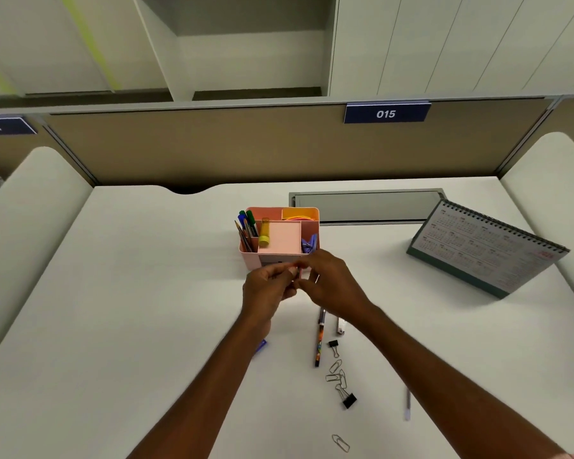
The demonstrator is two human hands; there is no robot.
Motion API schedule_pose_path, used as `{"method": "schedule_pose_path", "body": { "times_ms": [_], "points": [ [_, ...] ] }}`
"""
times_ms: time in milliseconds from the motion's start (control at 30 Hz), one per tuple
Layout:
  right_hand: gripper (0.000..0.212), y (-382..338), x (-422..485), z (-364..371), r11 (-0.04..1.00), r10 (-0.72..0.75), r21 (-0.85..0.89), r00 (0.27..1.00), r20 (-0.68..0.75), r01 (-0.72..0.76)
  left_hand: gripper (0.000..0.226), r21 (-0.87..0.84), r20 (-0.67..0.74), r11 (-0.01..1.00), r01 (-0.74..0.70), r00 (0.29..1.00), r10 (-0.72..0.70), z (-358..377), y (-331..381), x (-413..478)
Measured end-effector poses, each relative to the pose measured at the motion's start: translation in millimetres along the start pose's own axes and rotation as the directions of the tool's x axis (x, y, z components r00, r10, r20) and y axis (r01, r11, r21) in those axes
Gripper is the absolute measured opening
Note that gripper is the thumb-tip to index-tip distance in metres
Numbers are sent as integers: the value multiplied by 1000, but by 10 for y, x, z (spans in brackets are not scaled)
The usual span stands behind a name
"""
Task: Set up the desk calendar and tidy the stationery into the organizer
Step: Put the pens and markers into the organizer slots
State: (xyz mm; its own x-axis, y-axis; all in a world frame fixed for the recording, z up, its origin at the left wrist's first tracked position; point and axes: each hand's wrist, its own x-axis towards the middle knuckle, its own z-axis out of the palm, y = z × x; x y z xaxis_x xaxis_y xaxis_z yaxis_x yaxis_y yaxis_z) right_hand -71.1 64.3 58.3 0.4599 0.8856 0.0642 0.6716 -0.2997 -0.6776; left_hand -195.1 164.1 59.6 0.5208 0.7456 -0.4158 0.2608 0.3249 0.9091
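Note:
A pink organizer (250,258) stands mid-desk, holding pens, a yellow-capped glue stick (264,232), orange notes and a purple stapler (309,244). Just in front of it my left hand (267,286) and my right hand (332,283) meet, fingertips pinched together on a small thin item (297,272) with a reddish tip; I cannot tell what it is. The desk calendar (487,248) stands upright at the right. On the desk lie a patterned pen (318,341), two black binder clips (334,346) (349,399), several paper clips (338,376) and a pale pen (407,404).
A small blue object (261,346) peeks out beside my left forearm, and a small white item (341,326) lies by the patterned pen. One paper clip (340,442) sits near the front edge. A grey cable hatch (367,207) is behind the organizer, before the partition wall.

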Motion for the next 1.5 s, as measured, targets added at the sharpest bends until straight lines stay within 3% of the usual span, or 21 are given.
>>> {"method": "schedule_pose_path", "body": {
  "times_ms": [167, 500, 967, 1267, 1367, 1500],
  "points": [
    [35, 17, 620, 55, 992, 35, -118, 998, -61, -42, 21, 50, -117, 998, -31, 992, 36, -48, 115, 160],
    [25, 51, 1421, 357, 948, 126, -297, 992, 19, -115, 8, 63, -113, 995, 77, 991, -69, -282, -74, 198],
    [21, -23, 1602, 406, 954, 180, -232, 982, -64, -190, 19, 49, -127, 988, 143, 983, -136, -462, -195, 260],
    [35, -31, 1516, 327, 961, 177, -202, 981, -80, -190, 12, 89, -120, 986, 138, 985, -127, -428, -229, 214],
    [44, -30, 1329, 228, 974, 182, -115, 977, -114, -195, 9, 121, -106, 982, 146, 985, -133, -356, -286, 157],
    [33, 9, 769, 184, 982, 188, 7, 971, -147, -189, 13, 219, -64, 966, 138, 990, -127, -188, -476, -42]
  ]
}}
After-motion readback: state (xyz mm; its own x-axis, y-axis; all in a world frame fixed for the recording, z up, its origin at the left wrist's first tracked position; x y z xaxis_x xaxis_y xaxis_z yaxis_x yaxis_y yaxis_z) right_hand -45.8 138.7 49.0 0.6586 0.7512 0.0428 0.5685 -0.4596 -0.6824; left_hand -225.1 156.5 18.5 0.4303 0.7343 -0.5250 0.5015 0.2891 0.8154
